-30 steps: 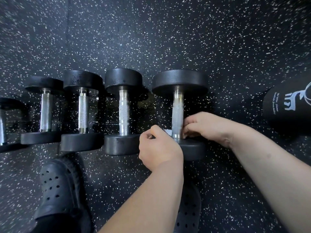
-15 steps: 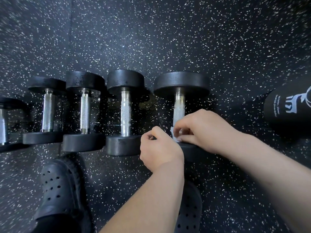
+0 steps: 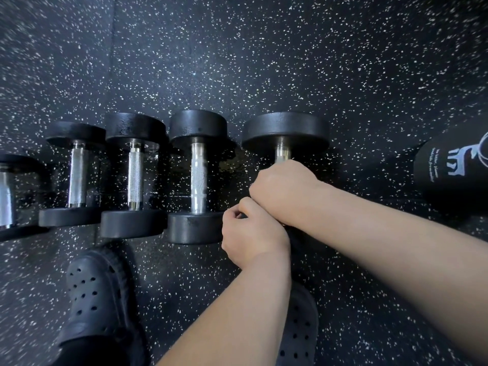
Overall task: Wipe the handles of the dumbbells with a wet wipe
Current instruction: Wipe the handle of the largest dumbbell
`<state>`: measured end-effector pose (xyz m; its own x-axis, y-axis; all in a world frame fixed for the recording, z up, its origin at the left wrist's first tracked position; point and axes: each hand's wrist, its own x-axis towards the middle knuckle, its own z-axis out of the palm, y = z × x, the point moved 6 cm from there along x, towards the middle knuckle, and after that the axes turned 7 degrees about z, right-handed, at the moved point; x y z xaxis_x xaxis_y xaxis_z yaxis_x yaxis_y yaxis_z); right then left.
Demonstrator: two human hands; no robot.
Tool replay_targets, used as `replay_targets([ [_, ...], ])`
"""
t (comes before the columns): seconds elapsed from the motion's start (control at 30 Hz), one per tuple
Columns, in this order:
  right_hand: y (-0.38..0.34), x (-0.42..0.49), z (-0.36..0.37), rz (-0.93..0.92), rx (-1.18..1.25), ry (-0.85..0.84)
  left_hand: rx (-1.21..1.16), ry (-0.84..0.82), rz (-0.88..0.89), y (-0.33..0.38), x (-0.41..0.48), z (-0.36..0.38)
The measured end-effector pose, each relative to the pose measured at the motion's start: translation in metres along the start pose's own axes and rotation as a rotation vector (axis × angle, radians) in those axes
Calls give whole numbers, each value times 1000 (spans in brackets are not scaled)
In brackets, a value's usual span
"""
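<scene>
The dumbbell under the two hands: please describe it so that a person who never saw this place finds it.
A row of dumbbells lies on the black speckled floor. Go to its right end, next to the black cylinder with white print. This dumbbell has the widest far head, and only its handle is covered by the right hand, with the left hand at its near end.

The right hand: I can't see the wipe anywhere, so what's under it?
The right hand is curled round the rightmost dumbbell's handle; only a short bare stretch shows above it. No wipe is visible; the hand and the left hand below cover the rest.
</scene>
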<state>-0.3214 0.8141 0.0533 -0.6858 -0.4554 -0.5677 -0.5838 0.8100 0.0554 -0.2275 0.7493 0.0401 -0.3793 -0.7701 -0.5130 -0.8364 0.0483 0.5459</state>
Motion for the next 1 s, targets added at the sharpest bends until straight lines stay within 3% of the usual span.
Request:
replay_targets([
  [0.2,35,-30,30,-60,247,125,13,-12,-15,1,-2,0],
  [0.4,64,-43,83,80,1175,74,8,-13,-5,-1,-2,0],
  [0.47,66,-42,94,102,1346,49,9,-10,-1,-1,-2,1],
  [0.6,68,-38,102,70,1416,-28,5,-25,-18,-1,-3,1],
  [0.73,74,-33,112,133,1268,-94,-2,-42,-20,0,-5,0],
  [1.0,78,-52,93,311,1274,48,192,-260,103,9,4,-4],
])
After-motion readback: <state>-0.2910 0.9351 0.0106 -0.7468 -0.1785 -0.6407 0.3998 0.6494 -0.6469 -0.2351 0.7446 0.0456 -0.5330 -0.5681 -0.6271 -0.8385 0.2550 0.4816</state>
